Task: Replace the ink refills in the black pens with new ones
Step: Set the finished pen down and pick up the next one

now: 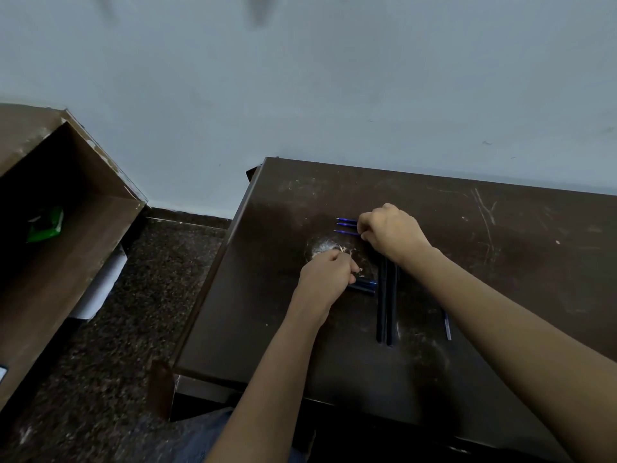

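Observation:
Three blue ink refills (346,225) lie side by side on the dark table (500,228), tips pointing left. My right hand (390,230) rests on their right ends with its fingers curled over them. Two black pens (386,305) lie parallel, running toward me, partly under my right wrist. My left hand (325,274) is closed over a short dark blue pen part (365,286) lying just left of the pens. Another thin refill (447,325) lies to the right of the pens, half hidden by my right forearm.
A pale scuffed patch (325,245) marks the table between my hands. The table's left edge (213,279) drops to a dark speckled floor. An open brown shelf unit (66,228) holding a green packet (45,225) stands at left. A blue-grey wall is behind.

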`<state>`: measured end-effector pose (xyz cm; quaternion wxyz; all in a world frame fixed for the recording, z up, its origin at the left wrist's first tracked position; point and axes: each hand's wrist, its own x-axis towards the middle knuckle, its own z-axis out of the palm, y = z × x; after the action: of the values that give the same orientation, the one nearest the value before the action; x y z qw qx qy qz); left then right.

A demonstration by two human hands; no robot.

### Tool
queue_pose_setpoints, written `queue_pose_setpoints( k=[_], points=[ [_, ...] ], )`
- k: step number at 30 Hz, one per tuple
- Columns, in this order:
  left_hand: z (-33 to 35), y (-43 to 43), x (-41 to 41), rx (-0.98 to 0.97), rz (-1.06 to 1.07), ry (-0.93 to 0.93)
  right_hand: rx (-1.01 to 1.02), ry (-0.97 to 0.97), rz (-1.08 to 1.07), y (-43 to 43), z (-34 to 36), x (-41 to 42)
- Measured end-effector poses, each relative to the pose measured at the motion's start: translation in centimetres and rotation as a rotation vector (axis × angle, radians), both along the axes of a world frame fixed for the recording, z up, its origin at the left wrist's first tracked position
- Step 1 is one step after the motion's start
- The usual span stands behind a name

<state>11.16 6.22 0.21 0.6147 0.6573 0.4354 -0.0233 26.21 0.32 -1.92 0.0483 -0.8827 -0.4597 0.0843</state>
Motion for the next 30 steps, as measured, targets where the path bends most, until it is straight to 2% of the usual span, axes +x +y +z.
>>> queue_pose_setpoints(
  k=[6, 18, 30],
  points=[
    [-0.05, 0.04, 0.06, 0.003, 0.002, 0.008, 0.087, -0.031, -0.044, 0.11, -0.51, -0.01],
    [0.09, 0.06, -0.09, 0.015, 0.017, 0.004, 0.121, 0.110, -0.134, 0.79, -0.82, 0.55],
    [0.42, 0.11, -0.10, 0.006, 0.007, 0.018, 0.185, 0.167, -0.171, 0.88, -0.90, 0.60]
  ],
)
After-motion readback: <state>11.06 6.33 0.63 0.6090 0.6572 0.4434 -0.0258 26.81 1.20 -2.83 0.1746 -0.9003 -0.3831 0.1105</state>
